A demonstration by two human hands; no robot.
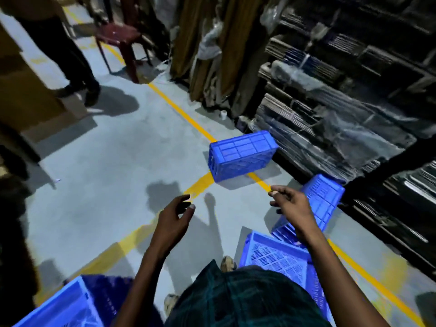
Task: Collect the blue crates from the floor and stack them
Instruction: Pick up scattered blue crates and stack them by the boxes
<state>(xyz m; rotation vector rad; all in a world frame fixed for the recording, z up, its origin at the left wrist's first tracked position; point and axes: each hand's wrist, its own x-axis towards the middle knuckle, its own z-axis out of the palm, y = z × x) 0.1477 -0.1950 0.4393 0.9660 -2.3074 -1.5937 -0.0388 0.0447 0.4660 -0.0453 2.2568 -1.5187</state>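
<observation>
An upturned blue crate (241,155) lies on the grey floor ahead, across a yellow line. A second blue crate (323,197) leans tilted by the dark shelving at the right, partly behind my right hand (292,206). A third crate (276,253) sits open side up near my feet at the right. A fourth crate (68,303) shows at the bottom left edge. My left hand (172,220) hovers over the floor, fingers spread, holding nothing. My right hand is also empty with fingers apart, raised short of the far crate.
Dark shelving (342,102) packed with bundled goods runs along the right. Another person's legs (70,67) stand at the upper left, near a maroon plastic chair (120,41). Brown cardboard (23,102) stands at the left. Yellow lines (179,107) cross the floor.
</observation>
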